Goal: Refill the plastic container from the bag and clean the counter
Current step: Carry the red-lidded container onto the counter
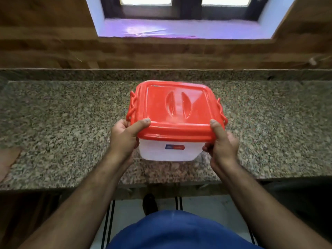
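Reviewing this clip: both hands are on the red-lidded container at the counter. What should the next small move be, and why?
Probably release the side latches and lift off the red lid. The plastic container is closed, with the left hand and right hand in a grip on its two near corners, thumbs on the lid rim. No bag is in view, and filling needs it open.

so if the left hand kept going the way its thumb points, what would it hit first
The left hand already grips the container; its thumb points right along the red lid, so it would probably slide along the lid's front edge toward the right hand.

Red lid (pixel 177 112), whitish clear container (pixel 167 151) w/ blue-red label (pixel 175 147); speckled counter (pixel 71 126).
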The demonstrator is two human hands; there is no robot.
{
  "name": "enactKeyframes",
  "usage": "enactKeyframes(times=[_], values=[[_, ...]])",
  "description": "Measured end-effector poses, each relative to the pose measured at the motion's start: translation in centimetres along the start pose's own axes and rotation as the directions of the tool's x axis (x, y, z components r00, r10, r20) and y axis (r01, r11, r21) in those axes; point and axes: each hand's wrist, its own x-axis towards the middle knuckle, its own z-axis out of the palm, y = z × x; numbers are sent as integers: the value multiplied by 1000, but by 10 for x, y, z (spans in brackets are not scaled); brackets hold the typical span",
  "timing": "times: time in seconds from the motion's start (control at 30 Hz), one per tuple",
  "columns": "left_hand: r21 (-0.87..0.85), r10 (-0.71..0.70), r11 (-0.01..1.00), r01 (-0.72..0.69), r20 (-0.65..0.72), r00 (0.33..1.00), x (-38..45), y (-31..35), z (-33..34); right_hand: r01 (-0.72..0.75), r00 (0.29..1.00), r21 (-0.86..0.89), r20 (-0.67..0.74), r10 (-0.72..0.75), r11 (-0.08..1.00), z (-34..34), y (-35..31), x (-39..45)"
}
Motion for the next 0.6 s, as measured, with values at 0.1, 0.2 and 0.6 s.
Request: enactKeyframes(times=[0.1, 0.2, 0.6], values=[[21, -17, 1000, 17, 8, 1000, 42, 4, -11, 17, 1000, -42, 9, -17, 999, 33, 7, 26], [109, -9, 994, 3, 57, 998, 80, 12, -25, 49, 999, -126, 25, -46, 991, 61, 5, 50], [703, 229, 705, -93, -102, 968, 168, 48, -17, 128, 991, -528, 27, -133, 840, 95, -46, 152]])
